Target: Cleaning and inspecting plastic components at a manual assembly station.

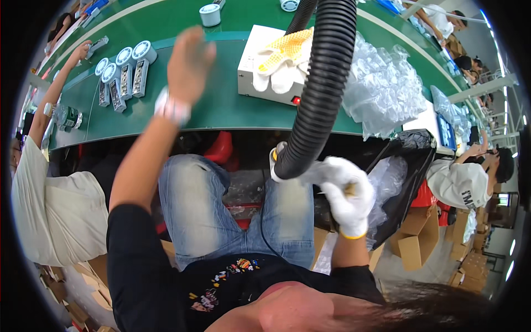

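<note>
Black corrugated hose (326, 72) bends down past the green desk (221, 77), its lower end over the person's blue jeans (193, 205). Dark lettering is printed across a co-worker's white shirt (456, 182) at the right; a bottle (71, 117) at far left bears a green label, its print too small to read. Colourful cartoon figures decorate the person's black T-shirt (144, 249).

On the desk, 4 light-blue round-headed units (126, 80) sit grouped left of the bare left hand (191, 66), and 1 similar unit (210, 15) sits just beyond it. That hand is raised and blurred; I cannot tell how its fingers are set. The white-gloved right hand (348, 193) curls beside the hose; blur hides what, if anything, it pinches.

Yellow-dotted gloves (285, 55) lie on a white box (249, 69) with a red switch (297, 100), beside heaped clear plastic bags (387, 83). Opened cardboard boxes (417, 238) stand on the floor (431, 276).
</note>
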The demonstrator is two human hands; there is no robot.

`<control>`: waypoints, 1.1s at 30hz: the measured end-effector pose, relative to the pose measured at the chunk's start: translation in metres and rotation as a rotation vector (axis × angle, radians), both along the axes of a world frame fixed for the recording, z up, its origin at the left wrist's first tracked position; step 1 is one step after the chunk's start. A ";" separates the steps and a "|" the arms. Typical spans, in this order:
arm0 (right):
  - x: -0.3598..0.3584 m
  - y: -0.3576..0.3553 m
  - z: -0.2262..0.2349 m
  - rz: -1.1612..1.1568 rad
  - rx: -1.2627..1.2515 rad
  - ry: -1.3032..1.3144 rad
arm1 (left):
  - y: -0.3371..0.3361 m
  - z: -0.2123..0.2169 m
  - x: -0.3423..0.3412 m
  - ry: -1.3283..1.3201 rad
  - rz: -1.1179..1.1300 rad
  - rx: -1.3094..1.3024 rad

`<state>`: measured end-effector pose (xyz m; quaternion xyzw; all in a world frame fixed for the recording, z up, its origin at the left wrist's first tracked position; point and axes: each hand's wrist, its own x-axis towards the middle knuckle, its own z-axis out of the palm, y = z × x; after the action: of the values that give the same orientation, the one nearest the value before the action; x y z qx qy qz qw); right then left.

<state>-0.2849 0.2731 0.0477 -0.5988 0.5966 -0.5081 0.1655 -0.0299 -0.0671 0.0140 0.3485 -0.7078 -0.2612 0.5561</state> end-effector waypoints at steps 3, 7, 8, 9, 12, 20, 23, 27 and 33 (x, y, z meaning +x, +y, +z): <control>0.062 -0.005 -0.021 0.023 0.132 -0.310 | 0.184 -0.022 0.048 0.263 -0.532 0.662; 0.123 -0.028 -0.043 0.072 0.186 -0.404 | 0.259 -0.046 0.016 0.826 -0.605 1.336; 0.135 -0.029 -0.067 0.096 0.143 -0.494 | 0.262 -0.048 0.007 0.946 -0.671 1.326; 0.144 -0.032 -0.075 0.146 0.093 -0.583 | 0.261 -0.050 0.006 1.076 -0.719 1.294; 0.141 -0.023 -0.080 0.145 0.396 -0.591 | 0.258 -0.086 0.014 0.632 -0.549 0.847; 0.112 0.031 -0.115 0.108 0.358 -0.592 | 0.239 -0.050 0.008 0.167 -0.490 0.685; 0.109 0.060 -0.130 0.051 0.388 -1.330 | 0.239 -0.066 0.007 0.638 -0.435 1.076; 0.128 0.038 -0.121 0.037 0.342 -1.359 | 0.260 -0.066 0.023 0.900 -0.506 1.395; 0.142 -0.033 -0.111 0.288 0.199 -0.761 | 0.282 -0.036 0.061 0.360 -0.303 1.388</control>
<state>-0.1429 0.2398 -0.0630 -0.4267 0.4491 -0.6046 0.5007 0.0310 0.2153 -0.0223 0.4704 -0.3174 -0.7769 0.2726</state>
